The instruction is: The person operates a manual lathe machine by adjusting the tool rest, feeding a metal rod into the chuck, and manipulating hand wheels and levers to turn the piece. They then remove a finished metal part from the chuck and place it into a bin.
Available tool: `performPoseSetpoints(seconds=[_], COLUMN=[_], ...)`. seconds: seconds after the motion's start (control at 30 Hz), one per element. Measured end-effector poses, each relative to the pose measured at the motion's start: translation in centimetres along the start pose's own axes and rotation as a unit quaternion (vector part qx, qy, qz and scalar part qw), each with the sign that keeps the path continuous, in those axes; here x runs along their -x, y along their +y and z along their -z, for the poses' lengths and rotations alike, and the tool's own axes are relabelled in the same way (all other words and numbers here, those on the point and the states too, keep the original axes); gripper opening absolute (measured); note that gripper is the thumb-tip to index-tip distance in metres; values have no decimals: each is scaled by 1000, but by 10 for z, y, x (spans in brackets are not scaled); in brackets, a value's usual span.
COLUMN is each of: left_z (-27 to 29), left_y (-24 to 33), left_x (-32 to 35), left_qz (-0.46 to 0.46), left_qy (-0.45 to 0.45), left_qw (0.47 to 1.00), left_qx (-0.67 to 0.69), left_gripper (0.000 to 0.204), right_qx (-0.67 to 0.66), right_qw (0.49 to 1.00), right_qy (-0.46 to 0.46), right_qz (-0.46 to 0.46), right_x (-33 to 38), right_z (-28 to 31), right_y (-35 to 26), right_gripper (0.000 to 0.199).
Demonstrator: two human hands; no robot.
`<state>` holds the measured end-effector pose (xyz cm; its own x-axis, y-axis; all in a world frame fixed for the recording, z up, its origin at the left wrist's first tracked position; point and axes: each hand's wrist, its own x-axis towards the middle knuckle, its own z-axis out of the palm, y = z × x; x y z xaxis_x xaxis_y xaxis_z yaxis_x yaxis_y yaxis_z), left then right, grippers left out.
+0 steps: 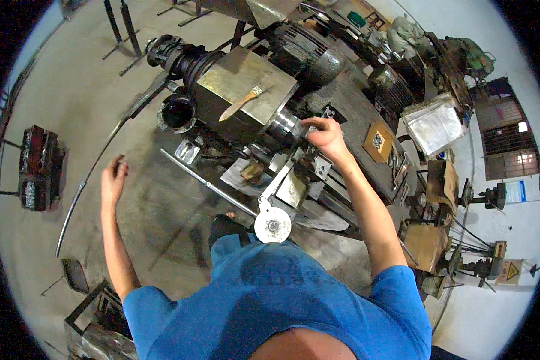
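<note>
My right hand (326,141) is at the shiny round spindle nose (284,124) of a lathe-like machine. Its thumb and forefinger are bent together there, and whatever lies between them is too small to make out. Over the floor at the left hangs my left hand (113,178), holding nothing, fingers loosely curled and apart. The nearest thing to it is a long bent metal lever (102,153), which it does not touch. On top of the machine's boxy headstock (225,78) lies a paintbrush (240,104) with a wooden handle.
A round pale dial (273,225) sits right before my body, beside a silver rod (201,181) slanting up leftward. At the right, a shallow box (378,142) of small metal parts rests on a dark bench (355,111). An electric motor (303,54) stands behind the headstock.
</note>
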<state>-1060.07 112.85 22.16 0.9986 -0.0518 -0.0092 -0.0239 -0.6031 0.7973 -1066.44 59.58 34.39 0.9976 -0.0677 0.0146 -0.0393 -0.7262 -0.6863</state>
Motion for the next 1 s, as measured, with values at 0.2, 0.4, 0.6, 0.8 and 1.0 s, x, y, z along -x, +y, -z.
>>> performPoseSetpoints(seconds=[0.2,0.4,0.6,0.8,1.0], left_z=[93,99,52,26,-41], left_y=[-5,-84,-37,6,38], left_x=[4,50,63,83,144], left_qz=[-46,82,204,233,224], left_qy=[197,192,174,196,261], left_qw=[951,960,918,897,885], left_qx=[-233,-187,-293,-320,-314], left_gripper=[30,36,61,57,59], right_qx=[29,173,-69,82,174], right_qw=[989,972,997,983,977], right_qy=[-86,-123,-22,-144,-104], right_qz=[-116,-99,21,73,70], right_x=[-8,-9,-9,-16,-21], right_z=[-2,7,13,-13,-29], right_y=[12,-3,23,34,31], right_gripper=[36,30,27,26,21])
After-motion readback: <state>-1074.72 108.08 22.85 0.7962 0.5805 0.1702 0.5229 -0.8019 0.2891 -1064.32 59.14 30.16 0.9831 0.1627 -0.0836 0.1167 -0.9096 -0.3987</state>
